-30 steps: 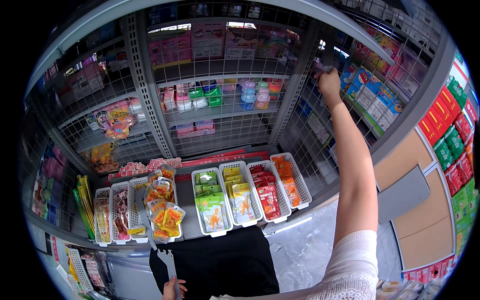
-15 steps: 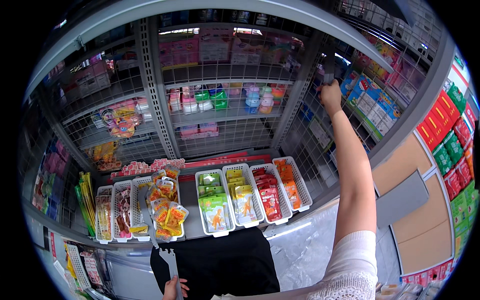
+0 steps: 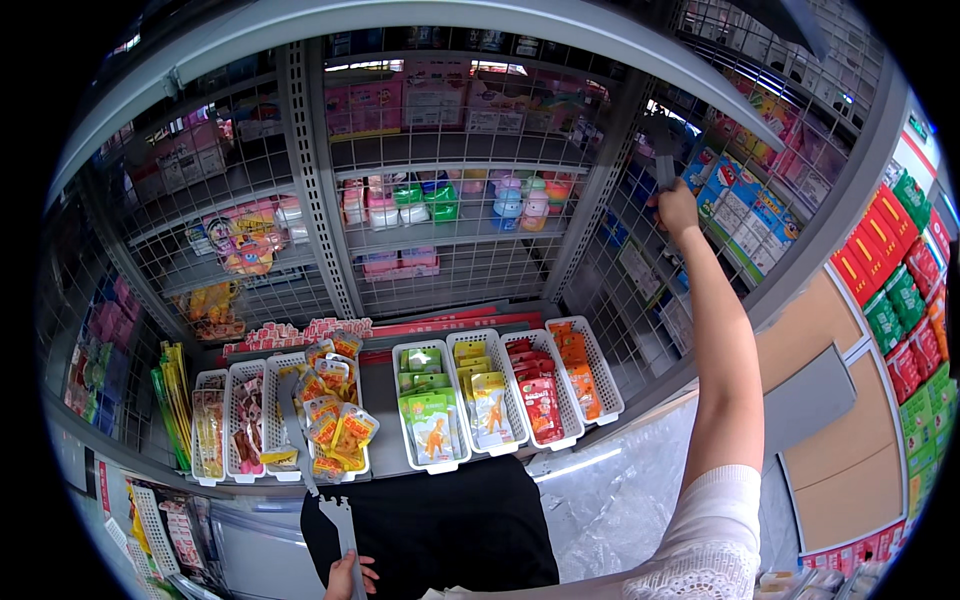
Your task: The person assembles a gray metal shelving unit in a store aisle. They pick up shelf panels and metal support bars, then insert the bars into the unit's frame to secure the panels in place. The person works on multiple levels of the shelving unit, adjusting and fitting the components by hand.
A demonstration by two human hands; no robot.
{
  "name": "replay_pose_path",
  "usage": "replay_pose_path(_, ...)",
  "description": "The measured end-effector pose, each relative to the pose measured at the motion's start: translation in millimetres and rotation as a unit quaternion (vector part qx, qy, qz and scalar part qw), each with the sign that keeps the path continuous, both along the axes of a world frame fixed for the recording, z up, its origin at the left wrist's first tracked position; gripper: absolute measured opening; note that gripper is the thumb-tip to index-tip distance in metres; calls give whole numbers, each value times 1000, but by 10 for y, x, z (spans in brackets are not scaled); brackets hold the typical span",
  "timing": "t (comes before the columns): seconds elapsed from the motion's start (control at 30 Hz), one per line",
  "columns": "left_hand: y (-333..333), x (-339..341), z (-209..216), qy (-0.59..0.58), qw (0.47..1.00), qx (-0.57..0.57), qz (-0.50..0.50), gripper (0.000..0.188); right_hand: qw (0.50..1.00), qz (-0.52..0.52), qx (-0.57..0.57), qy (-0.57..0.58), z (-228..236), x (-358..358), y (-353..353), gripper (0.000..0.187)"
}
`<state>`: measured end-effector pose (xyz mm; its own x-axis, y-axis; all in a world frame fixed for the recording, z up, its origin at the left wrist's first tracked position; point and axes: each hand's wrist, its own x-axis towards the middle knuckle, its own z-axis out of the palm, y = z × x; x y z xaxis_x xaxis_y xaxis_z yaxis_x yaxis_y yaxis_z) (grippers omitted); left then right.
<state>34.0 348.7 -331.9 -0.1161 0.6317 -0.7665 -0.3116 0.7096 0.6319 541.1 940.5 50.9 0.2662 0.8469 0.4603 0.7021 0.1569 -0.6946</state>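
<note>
In my left hand (image 3: pixel 349 577), low near my lap, is a grey metal shelf bracket (image 3: pixel 340 515) with a notched, hooked end; its long arm reaches up over the snack baskets. My right arm stretches far up to the right. The fingers of my right hand (image 3: pixel 678 208) are closed around the lower end of a second grey bracket (image 3: pixel 663 152). That bracket's upper part lies in shadow close to the slotted upright (image 3: pixel 612 135) at the back right corner; whether it is hooked in, I cannot tell.
White baskets (image 3: pixel 434 466) of bagged snacks stand on the bottom shelf. Behind them rises a wire-mesh back panel (image 3: pixel 470 275), with toys and boxes visible through it. A grey shelf beam (image 3: pixel 420 14) crosses overhead. Red and green snack packs (image 3: pixel 895 300) hang at right.
My right hand and its bracket have moved slightly right and down, and the bracket's lower part has swung out from the upright. My left hand stays in place.
</note>
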Motion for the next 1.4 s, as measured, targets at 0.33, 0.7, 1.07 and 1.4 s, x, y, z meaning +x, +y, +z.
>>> replay_pose_path(0.33,5,140,362,3,999,51,5,50,971,26,-200,-126,843,84,-413,26)
replay_pose_path(0.7,31,111,186,13,999,41,-12,54,928,9,-290,-235,1549,184,-340,29)
replay_pose_path(1.07,96,160,362,41,996,74,-32,59,914,7,-287,-288,1705,217,-338,30)
replay_pose_path(1.4,196,204,350,-22,998,-50,35,57,921,16,-257,-292,1638,88,-470,26)
